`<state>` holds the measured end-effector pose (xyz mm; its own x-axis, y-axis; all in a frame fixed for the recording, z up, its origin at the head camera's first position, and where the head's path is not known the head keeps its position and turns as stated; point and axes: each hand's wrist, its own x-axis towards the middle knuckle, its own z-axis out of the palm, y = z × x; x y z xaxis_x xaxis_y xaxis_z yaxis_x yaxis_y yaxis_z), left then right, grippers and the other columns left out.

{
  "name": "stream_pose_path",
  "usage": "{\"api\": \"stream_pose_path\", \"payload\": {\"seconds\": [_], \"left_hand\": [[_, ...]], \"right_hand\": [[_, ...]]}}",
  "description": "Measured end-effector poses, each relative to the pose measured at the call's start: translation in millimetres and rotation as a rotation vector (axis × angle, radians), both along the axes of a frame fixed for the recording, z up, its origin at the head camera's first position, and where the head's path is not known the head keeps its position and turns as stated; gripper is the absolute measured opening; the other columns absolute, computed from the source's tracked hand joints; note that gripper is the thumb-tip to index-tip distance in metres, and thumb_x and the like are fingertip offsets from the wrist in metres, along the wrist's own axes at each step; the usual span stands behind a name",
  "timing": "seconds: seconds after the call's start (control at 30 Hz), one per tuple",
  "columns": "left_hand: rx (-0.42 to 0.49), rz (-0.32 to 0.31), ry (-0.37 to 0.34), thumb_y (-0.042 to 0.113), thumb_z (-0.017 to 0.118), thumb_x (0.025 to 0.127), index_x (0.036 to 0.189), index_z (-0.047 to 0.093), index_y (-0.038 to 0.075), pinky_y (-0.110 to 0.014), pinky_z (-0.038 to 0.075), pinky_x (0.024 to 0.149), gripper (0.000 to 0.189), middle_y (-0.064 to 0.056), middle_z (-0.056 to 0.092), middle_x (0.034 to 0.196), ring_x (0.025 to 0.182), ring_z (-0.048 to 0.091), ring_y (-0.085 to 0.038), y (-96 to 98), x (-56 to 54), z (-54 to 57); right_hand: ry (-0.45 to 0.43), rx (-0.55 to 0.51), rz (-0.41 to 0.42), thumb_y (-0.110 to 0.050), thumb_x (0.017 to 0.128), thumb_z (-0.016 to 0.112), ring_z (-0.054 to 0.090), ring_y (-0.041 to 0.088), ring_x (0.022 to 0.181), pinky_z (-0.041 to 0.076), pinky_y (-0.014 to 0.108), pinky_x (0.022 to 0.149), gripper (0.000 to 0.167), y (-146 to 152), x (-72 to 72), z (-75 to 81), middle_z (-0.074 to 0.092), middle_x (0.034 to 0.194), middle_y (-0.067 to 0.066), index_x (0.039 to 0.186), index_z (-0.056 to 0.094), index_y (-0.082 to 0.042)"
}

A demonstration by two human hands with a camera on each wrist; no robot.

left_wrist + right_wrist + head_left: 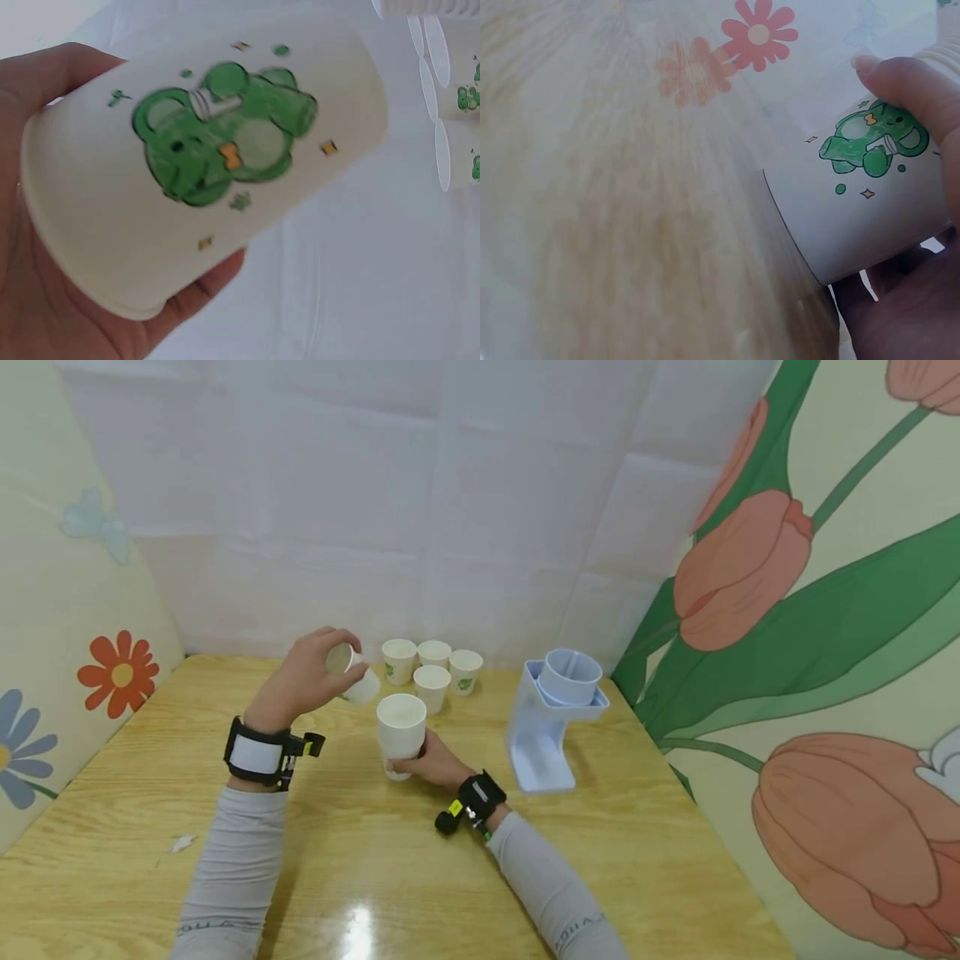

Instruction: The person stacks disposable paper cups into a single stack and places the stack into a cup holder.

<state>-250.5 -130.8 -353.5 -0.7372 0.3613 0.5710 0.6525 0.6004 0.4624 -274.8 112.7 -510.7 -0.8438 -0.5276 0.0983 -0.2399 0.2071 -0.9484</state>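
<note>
In the head view, my left hand (303, 675) grips a white paper cup (363, 687) by its rim end, tilted in the air left of the other cups. A green bear is printed on this cup's side, large in the left wrist view. My right hand (437, 762) holds a stack of paper cups (401, 718) low down, upright on the wooden table; the same bear print shows on the stack's bottom cup (862, 210) in the right wrist view. The stack's layered rims appear near its top. Part of my right fingers is hidden behind the stack.
Several separate paper cups (432, 688) stand upright behind the stack. To the right is a pale blue stand (542, 747) with a round ring-shaped holder (570, 677) on top. A white scrap (182, 843) lies on the table (360, 852) at left. A white sheet hangs behind.
</note>
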Motion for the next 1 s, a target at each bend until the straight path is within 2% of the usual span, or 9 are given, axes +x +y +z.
{"api": "stream_pose_path", "payload": {"seconds": [0.2,0.5,0.8,1.0], "left_hand": [[0.104,-0.114,0.049,0.012,0.071,0.094,0.105,0.066,0.003,-0.047,0.047,0.087,0.014,-0.015,0.066,0.110,0.102,0.060,-0.030,6.1,-0.9,-2.4],[0.165,-0.217,0.031,0.010,0.071,0.094,0.105,0.066,0.006,-0.051,0.044,0.098,0.013,-0.012,0.068,0.111,0.110,0.060,-0.028,18.1,-6.5,-8.9],[0.103,-0.251,-0.016,0.013,0.067,0.098,0.106,0.067,0.004,-0.051,0.046,0.100,0.013,-0.013,0.068,0.116,0.116,0.061,-0.030,31.0,-14.5,-19.6],[0.071,-0.243,-0.050,0.014,0.065,0.099,0.107,0.067,0.002,-0.048,0.047,0.093,0.015,-0.011,0.068,0.110,0.108,0.062,-0.028,38.2,-17.0,-26.5]], "right_hand": [[-0.004,0.008,-0.002,-0.009,0.089,0.077,0.054,0.022,0.129,0.039,0.044,0.113,0.069,0.9,0.2,-1.1,0.056,0.140,0.010,0.149,0.043,-0.013],[-0.006,-0.010,0.007,-0.010,0.089,0.077,0.055,0.022,0.125,0.040,0.044,0.112,0.066,0.4,-0.6,-0.9,0.057,0.138,0.010,0.147,0.045,-0.013],[0.018,0.014,0.012,-0.012,0.090,0.077,0.056,0.022,0.125,0.042,0.043,0.110,0.066,1.1,-0.8,0.1,0.057,0.137,0.010,0.147,0.043,-0.012],[0.014,0.008,0.013,-0.011,0.089,0.077,0.055,0.022,0.124,0.042,0.042,0.110,0.066,1.2,-0.7,-0.5,0.057,0.138,0.011,0.147,0.044,-0.011]]}}
